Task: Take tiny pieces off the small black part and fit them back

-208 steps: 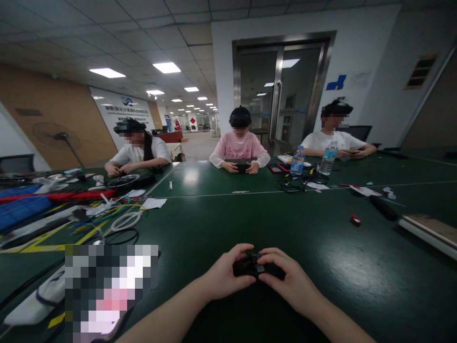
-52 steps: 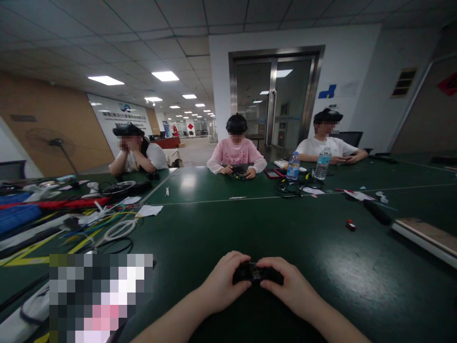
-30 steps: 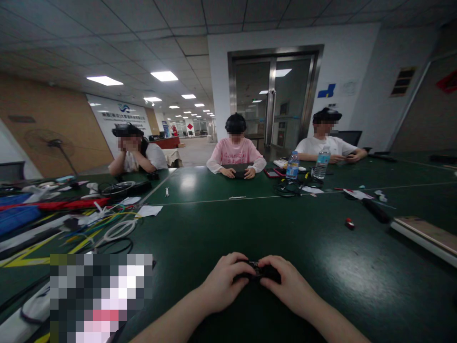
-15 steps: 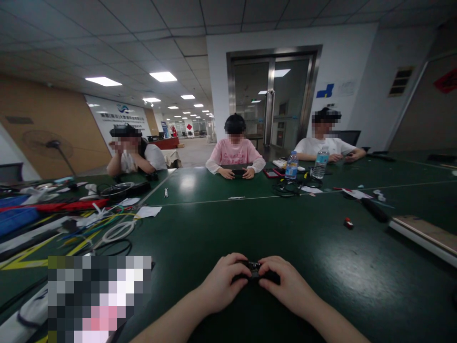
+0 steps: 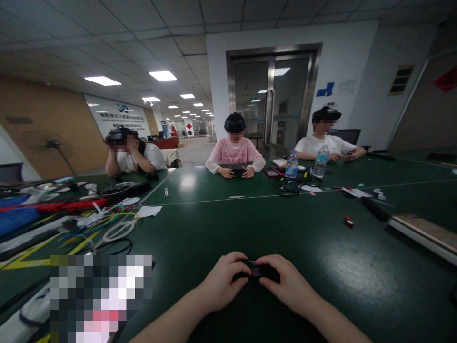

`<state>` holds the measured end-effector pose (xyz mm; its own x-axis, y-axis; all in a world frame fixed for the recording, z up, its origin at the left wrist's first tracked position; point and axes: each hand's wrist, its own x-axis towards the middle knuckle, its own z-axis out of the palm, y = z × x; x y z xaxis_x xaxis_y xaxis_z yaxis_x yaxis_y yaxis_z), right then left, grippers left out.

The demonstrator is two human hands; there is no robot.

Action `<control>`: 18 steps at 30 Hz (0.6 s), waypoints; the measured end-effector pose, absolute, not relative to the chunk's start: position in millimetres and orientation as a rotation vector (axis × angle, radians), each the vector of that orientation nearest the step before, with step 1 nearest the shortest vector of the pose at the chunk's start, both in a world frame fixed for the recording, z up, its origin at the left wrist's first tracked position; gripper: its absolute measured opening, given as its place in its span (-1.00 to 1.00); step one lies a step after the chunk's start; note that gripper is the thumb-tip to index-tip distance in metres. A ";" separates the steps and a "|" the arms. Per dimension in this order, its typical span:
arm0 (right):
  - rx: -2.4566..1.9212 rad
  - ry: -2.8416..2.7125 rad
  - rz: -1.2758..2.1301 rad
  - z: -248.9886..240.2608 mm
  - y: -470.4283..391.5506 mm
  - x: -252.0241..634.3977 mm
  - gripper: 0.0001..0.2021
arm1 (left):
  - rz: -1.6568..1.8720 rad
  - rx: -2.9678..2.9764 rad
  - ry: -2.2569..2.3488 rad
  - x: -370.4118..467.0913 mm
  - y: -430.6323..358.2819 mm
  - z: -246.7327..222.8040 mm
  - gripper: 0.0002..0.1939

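Observation:
A small black object (image 5: pixel 254 269) is held between my two hands, low over the near part of the dark green table (image 5: pixel 221 228). My left hand (image 5: pixel 225 281) grips its left end, with the thumb below and the fingers curled over the top. On the right end, my right hand (image 5: pixel 283 283) has its thumb and fingers closed in the same manner. Its middle shows between my fingertips, with some lighter detail on top; the ends are partly hidden by my fingers. What exactly it is cannot be made out.
Cables (image 5: pixel 119 231), papers (image 5: pixel 148 211) and a blue bin (image 5: pixel 17 220) crowd the left side. Bottles (image 5: pixel 292 164) stand toward the back right. A red item (image 5: pixel 348 222) and a flat box (image 5: pixel 424 233) lie right. Three people sit across the table.
My right fingers have shifted slightly on the black object, showing a little more of its middle. The person at the far left has changed the hands' position at the headset.

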<state>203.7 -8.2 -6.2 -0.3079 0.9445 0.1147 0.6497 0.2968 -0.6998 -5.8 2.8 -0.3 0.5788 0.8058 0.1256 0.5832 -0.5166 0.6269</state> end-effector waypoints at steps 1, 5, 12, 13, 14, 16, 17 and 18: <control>-1.418 -2.049 0.746 -6.6 -8.0 203.9 -0.68 | 0.555 2.286 1.099 -5.8 2.7 0.4 -0.80; -1.418 -2.050 0.758 -6.9 -7.5 204.9 -0.68 | 0.541 2.290 1.106 -5.4 2.1 3.6 -0.81; -1.430 -2.048 0.754 -4.9 -8.3 204.8 -0.68 | 0.547 2.238 1.145 -6.0 1.1 3.4 -0.80; -1.431 -2.050 0.755 -4.8 -8.6 204.6 -0.68 | 0.549 2.233 1.145 -6.1 1.1 2.9 -0.80; -1.430 -2.049 0.755 -4.9 -8.8 204.4 -0.68 | 0.548 2.234 1.143 -6.2 1.1 2.5 -0.80; -1.424 -2.046 0.755 -5.6 -9.0 204.1 -0.68 | 0.540 2.248 1.128 -6.2 1.2 2.1 -0.80; -1.418 -2.044 0.755 -5.9 -9.1 204.1 -0.68 | 0.537 2.258 1.122 -6.1 1.3 2.1 -0.80; -1.414 -2.041 0.755 -6.1 -9.0 204.0 -0.68 | 0.533 2.265 1.118 -5.9 1.4 2.2 -0.80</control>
<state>204.0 -9.0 -6.1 -0.3037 0.9458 0.1149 0.6436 0.2926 -0.7072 -5.9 1.4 2.2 0.5747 0.8116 0.1049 0.5924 -0.5010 0.6309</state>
